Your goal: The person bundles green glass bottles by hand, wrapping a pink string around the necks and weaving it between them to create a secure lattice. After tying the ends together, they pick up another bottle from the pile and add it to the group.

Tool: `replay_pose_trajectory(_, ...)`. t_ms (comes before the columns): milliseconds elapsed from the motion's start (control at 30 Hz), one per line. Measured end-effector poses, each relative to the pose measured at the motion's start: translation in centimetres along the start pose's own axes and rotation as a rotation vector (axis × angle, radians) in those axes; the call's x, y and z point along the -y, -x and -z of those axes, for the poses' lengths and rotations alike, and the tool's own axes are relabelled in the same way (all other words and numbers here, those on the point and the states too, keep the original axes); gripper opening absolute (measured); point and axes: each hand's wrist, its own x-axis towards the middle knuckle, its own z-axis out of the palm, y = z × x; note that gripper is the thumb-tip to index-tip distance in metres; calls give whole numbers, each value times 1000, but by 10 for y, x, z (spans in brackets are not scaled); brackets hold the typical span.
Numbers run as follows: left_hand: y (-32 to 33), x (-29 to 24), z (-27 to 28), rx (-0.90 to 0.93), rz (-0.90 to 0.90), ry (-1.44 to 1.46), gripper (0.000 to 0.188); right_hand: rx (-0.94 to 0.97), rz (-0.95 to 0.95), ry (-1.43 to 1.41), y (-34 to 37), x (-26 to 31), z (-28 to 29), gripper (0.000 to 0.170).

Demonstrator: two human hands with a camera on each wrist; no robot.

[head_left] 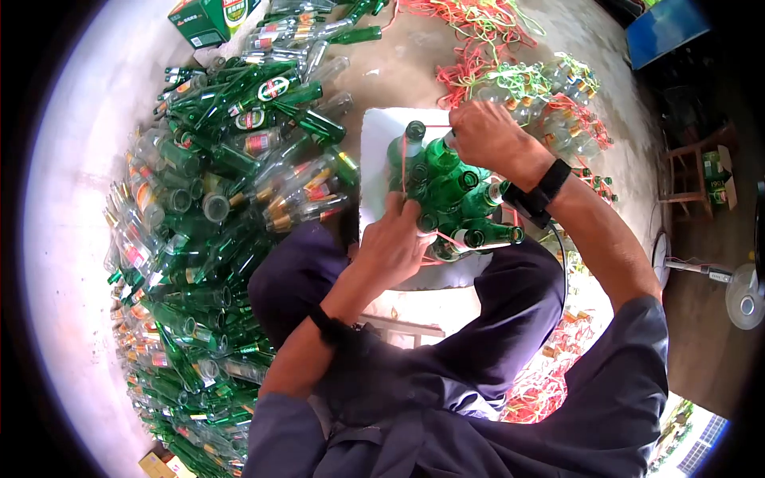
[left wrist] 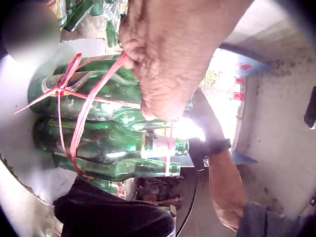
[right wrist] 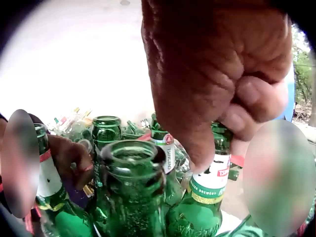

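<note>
A bundle of green glass bottles (head_left: 453, 190) stands between the person's knees, necks toward the head camera. Pink plastic twine (left wrist: 85, 116) wraps the bottles' bodies and is knotted at one side; more twine (head_left: 403, 166) runs along the necks. My left hand (head_left: 394, 245) pinches twine at the near left of the bundle, a strand running taut from its fingers in the left wrist view. At the far right necks, my right hand (head_left: 496, 142) curls its fingers round the twine, beside a bottle neck with a white label (right wrist: 213, 178). Its palm side is partly hidden.
A white board (head_left: 373, 151) lies under the bundle. Loose green and clear bottles (head_left: 231, 159) are heaped along the left wall. Tangled red and green twine (head_left: 478, 32) lies at the far side, near tied clear bottles (head_left: 570, 131). A fan (head_left: 744, 296) stands at right.
</note>
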Motion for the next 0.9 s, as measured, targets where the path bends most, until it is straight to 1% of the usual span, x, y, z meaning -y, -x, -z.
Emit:
replay_pose_trajectory(67,0,2,-1,-26,-44,25,37,20,106,157,0,4,2,21)
replay_pose_trajectory(100,0,4,-3,-23,-45,27,37,110,113,202,-1,7,5,22)
replay_pose_trajectory(200,0,7,-6,-1,-65,9,37,105,149,182,-3,1,4,23)
replay_pose_trajectory(267,0,5,-4,5,-38,3,46,125,145,147,-8,-5,7,25)
replay_pose_trajectory(367,-1,-1,3,24,5,44,47,129,136,107,-9,-11,10,31)
replay_pose_trajectory(400,-1,-1,3,25,4,44,47,115,136,102,-10,-9,12,34)
replay_pose_trajectory(433,-2,0,2,5,-15,48,43,116,135,101,-8,-7,14,34)
replay_pose_trajectory(500,-1,0,2,-14,-34,54,39,204,129,151,-3,-1,18,38)
replay_pose_trajectory(533,-2,0,2,-10,-34,48,39,206,129,152,-2,-1,18,38)
replay_pose_trajectory(600,-2,2,1,-8,-36,43,38,179,136,164,-1,-1,18,40)
replay_pose_trajectory(667,0,6,-1,61,-19,-13,49,167,116,157,0,-1,15,39)
replay_pose_trajectory(767,-1,0,4,32,9,8,49,126,59,138,1,1,10,38)
replay_pose_trajectory(900,-1,1,7,66,30,13,50,46,-7,62,5,1,8,37)
